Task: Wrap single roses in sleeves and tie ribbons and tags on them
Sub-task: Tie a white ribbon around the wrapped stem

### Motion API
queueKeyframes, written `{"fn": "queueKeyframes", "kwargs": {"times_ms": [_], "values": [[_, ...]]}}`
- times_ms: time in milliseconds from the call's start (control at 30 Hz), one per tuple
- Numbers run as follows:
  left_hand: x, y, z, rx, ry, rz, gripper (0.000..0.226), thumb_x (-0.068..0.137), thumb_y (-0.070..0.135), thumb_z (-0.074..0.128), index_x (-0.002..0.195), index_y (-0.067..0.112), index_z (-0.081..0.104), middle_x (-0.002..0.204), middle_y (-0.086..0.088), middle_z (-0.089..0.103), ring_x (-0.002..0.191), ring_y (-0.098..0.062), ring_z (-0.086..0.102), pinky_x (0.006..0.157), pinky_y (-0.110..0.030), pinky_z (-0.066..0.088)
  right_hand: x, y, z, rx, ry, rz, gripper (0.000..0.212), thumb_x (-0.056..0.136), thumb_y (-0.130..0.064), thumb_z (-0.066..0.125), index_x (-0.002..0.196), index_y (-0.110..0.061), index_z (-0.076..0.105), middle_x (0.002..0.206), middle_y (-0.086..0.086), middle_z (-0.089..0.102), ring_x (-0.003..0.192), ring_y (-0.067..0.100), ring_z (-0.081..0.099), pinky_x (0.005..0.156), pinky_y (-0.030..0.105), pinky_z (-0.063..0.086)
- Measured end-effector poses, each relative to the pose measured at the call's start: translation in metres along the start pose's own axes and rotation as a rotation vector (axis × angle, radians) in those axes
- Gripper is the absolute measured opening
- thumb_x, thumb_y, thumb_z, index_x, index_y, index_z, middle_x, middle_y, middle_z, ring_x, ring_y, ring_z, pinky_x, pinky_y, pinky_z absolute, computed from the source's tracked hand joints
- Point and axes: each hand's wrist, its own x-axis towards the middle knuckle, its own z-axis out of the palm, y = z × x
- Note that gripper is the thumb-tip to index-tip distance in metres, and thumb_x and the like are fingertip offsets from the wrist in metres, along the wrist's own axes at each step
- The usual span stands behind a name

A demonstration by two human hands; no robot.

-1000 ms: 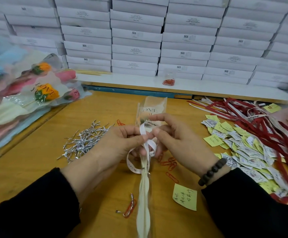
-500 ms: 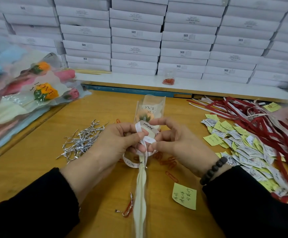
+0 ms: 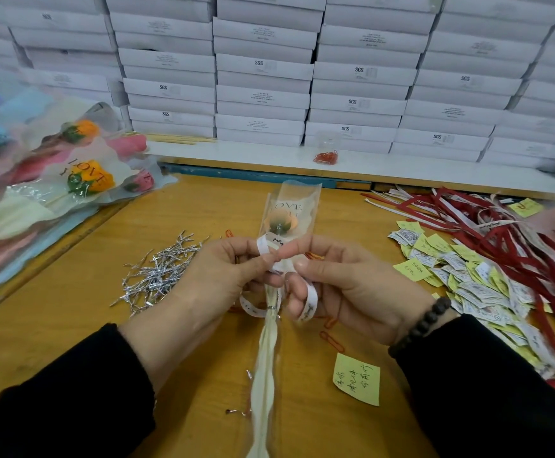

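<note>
Over the orange wooden bench [image 3: 71, 292], my two hands hold a single orange rose in a clear plastic sleeve printed "LOVE YOU" [image 3: 286, 213], its pale wrapped stem running down toward me. My left hand [image 3: 216, 279] pinches a white printed ribbon [image 3: 264, 249] just below the bloom, thumb and forefinger closed on a loop of it. My right hand [image 3: 349, 285] has its fingers curled round the ribbon's other loop. A heap of silver twist ties [image 3: 160, 276] lies to the left; yellow paper tags [image 3: 461, 276] and red ribbons [image 3: 517, 233] lie to the right.
</note>
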Motion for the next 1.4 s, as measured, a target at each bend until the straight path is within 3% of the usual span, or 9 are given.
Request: {"fn": "queueKeyframes", "kwargs": {"times_ms": [233, 433, 500, 600, 733, 933, 1133, 1267, 1400], "values": [[0.002, -0.003, 0.0, -0.037, -0.005, -0.007, 0.007, 0.082, 0.001, 0.06, 0.084, -0.002, 0.065, 0.062, -0.008, 0.067, 0.051, -0.012, 0.063, 0.048, -0.02, 0.047, -0.01, -0.018, 0.002, -0.276, -0.221, 0.225, 0.009, 0.096, -0.002, 0.038, 0.091, -0.008, 0.043, 0.074, 0.019, 0.067, 0.07, 0.028, 0.068, 0.061, 0.029, 0.057], [0.002, -0.003, -0.001, -0.056, 0.0, -0.032, 0.006, 0.074, 0.004, 0.064, 0.079, 0.004, 0.067, 0.078, -0.016, 0.069, 0.054, -0.012, 0.062, 0.059, -0.027, 0.049, -0.002, -0.009, -0.001, -0.717, 0.213, 0.1, 0.014, 0.088, -0.013, 0.061, 0.088, -0.011, 0.047, 0.065, 0.004, 0.066, 0.056, 0.013, 0.062, 0.05, 0.02, 0.051], [0.002, -0.002, -0.001, -0.057, -0.015, -0.035, 0.006, 0.078, 0.0, 0.062, 0.082, 0.002, 0.066, 0.073, -0.013, 0.068, 0.051, -0.01, 0.06, 0.053, -0.023, 0.049, 0.004, 0.002, -0.003, -0.768, 0.362, -0.017, 0.016, 0.082, -0.014, 0.068, 0.089, -0.01, 0.055, 0.075, 0.004, 0.065, 0.067, 0.016, 0.063, 0.061, 0.025, 0.055], [0.002, -0.002, -0.002, -0.04, -0.029, -0.021, 0.007, 0.08, -0.002, 0.061, 0.084, 0.002, 0.067, 0.071, -0.01, 0.068, 0.054, -0.012, 0.06, 0.054, -0.021, 0.048, 0.012, 0.015, -0.002, -0.632, 0.362, -0.072, 0.022, 0.077, -0.008, 0.072, 0.095, -0.008, 0.06, 0.089, 0.002, 0.066, 0.083, 0.016, 0.063, 0.081, 0.028, 0.054], [0.001, -0.002, -0.001, -0.03, -0.031, -0.008, 0.011, 0.08, -0.004, 0.061, 0.078, 0.005, 0.067, 0.064, -0.008, 0.067, 0.049, -0.012, 0.058, 0.045, -0.019, 0.045, 0.015, 0.024, 0.002, -0.624, 0.337, -0.102, 0.022, 0.075, -0.01, 0.074, 0.093, -0.01, 0.061, 0.086, 0.011, 0.067, 0.077, 0.013, 0.062, 0.075, 0.025, 0.051], [0.0, -0.001, 0.0, 0.017, -0.001, 0.002, 0.01, 0.078, -0.001, 0.065, 0.078, 0.009, 0.069, 0.079, -0.017, 0.069, 0.073, -0.031, 0.054, 0.067, -0.034, 0.041, 0.021, 0.029, 0.005, -0.716, 0.406, -0.14, 0.011, 0.08, -0.01, 0.069, 0.08, -0.012, 0.058, 0.072, 0.015, 0.058, 0.066, 0.023, 0.054, 0.069, 0.043, 0.049], [-0.001, -0.003, 0.001, 0.124, 0.019, -0.007, 0.009, 0.08, 0.004, 0.066, 0.076, 0.012, 0.069, 0.085, -0.036, 0.059, 0.064, -0.027, 0.049, 0.058, -0.032, 0.031, 0.022, 0.03, 0.003, -0.751, 0.427, -0.043, 0.005, 0.084, -0.009, 0.062, 0.08, -0.008, 0.062, 0.057, 0.007, 0.058, 0.041, 0.008, 0.049, 0.048, 0.027, 0.045], [0.0, -0.004, 0.001, 0.124, 0.022, -0.015, 0.012, 0.08, 0.005, 0.067, 0.073, 0.015, 0.07, 0.075, -0.018, 0.059, 0.058, -0.019, 0.05, 0.063, -0.033, 0.033, 0.02, 0.03, 0.001, -0.597, 0.472, -0.013, 0.02, 0.087, -0.013, 0.061, 0.068, -0.007, 0.06, 0.041, 0.0, 0.052, 0.03, 0.006, 0.043, 0.036, 0.017, 0.036], [-0.001, -0.003, 0.003, 0.155, 0.005, -0.009, 0.01, 0.084, 0.003, 0.062, 0.078, 0.01, 0.066, 0.075, -0.015, 0.062, 0.06, -0.017, 0.052, 0.066, -0.035, 0.036, 0.017, 0.027, 0.002, -0.487, 0.424, 0.021, 0.017, 0.087, -0.005, 0.059, 0.07, -0.003, 0.058, 0.05, 0.007, 0.061, 0.034, 0.01, 0.051, 0.037, 0.016, 0.038]]}}
